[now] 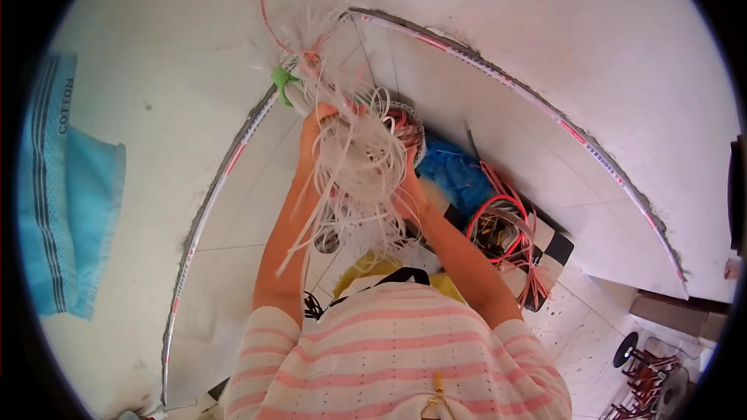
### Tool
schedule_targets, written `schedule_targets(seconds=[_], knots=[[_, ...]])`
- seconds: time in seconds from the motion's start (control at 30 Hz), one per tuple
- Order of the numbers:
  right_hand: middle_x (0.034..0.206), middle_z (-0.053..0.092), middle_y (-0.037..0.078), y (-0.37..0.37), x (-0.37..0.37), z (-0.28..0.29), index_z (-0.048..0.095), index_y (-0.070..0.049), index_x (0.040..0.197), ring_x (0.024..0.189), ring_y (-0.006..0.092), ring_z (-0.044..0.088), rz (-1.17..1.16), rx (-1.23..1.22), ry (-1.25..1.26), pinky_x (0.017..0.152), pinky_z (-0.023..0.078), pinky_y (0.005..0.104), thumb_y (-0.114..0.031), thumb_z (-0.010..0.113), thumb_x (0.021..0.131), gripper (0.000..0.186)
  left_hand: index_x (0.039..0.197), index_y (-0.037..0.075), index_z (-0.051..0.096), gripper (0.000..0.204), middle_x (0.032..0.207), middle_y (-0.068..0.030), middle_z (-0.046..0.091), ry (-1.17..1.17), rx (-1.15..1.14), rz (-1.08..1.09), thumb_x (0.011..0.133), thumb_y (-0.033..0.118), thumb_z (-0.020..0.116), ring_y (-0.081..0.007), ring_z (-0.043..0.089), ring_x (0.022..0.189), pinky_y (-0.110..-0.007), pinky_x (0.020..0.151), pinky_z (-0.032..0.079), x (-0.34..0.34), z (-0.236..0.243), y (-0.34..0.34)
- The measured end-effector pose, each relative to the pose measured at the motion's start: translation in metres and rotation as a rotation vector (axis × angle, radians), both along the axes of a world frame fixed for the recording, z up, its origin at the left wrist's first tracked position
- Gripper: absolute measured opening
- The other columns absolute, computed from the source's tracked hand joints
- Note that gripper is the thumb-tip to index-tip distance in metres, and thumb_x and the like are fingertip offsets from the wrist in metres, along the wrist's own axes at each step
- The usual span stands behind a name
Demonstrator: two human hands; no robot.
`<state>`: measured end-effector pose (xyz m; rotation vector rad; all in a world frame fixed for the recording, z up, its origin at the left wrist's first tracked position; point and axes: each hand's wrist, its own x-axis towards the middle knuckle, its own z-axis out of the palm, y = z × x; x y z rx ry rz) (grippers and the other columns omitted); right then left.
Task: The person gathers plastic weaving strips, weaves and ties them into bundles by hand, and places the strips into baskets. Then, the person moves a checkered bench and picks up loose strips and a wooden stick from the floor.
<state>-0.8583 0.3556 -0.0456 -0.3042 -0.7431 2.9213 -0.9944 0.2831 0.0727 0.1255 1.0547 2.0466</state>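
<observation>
A tangled bundle of thin white plastic strips [354, 159] hangs in front of me, its loose ends spilling down towards my chest. High on it, my left hand [317, 118] is closed around the strips. At the bundle's right side is my right hand [409, 190], touching the strands; they cover most of its fingers, so its grip is hidden. Just above my left hand, a green tie [283, 82] is knotted round part of the bundle. A pink cord [266, 1] runs upward from the bundle's frayed top.
Behind my right hand stands a round basket [419, 128] with coloured strips. Beside it lie a blue plastic bag [453, 175] and a coil of red and pink strips [498, 225]. A blue towel [66, 202] hangs at left. Dark red spools [650, 377] sit at lower right.
</observation>
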Motion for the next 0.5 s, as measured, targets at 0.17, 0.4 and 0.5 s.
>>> schedule_targets(seconds=[0.17,0.4,0.5], knots=[[0.132,0.041,0.021,-0.011,0.06,0.014,0.027,-0.01,0.139,0.115,0.0362,0.046,0.244,-0.337,0.19,0.099,0.035,0.0508,-0.085,0.041,0.059,0.111,0.081,-0.003,0.059,0.019,0.077,-0.0154,0.061,0.041,-0.001,0.093,0.069,0.012,0.06,-0.0262,0.061,0.07,-0.037,0.067,0.052,0.005,0.001,0.036],[0.083,0.062,0.012,-0.041,0.11,0.024,0.047,-0.003,0.115,0.08,0.0232,0.06,0.461,0.258,0.159,0.071,0.046,0.0319,-0.031,0.073,0.07,0.058,0.092,-0.003,0.057,0.027,0.079,-0.011,0.061,0.526,0.014,0.374,0.066,0.004,0.063,-0.0218,0.061,0.07,-0.035,0.07,0.051,-0.024,-0.015,0.05],[0.078,0.062,0.008,-0.017,0.129,0.048,0.048,-0.004,0.113,0.072,0.019,0.06,0.458,0.629,0.037,0.069,0.046,0.03,-0.02,0.07,0.071,0.05,0.099,-0.003,0.055,0.036,0.082,-0.0103,0.061,0.818,-0.175,0.47,0.064,0.004,0.063,-0.0216,0.061,0.071,-0.033,0.069,0.05,-0.032,-0.008,0.04]])
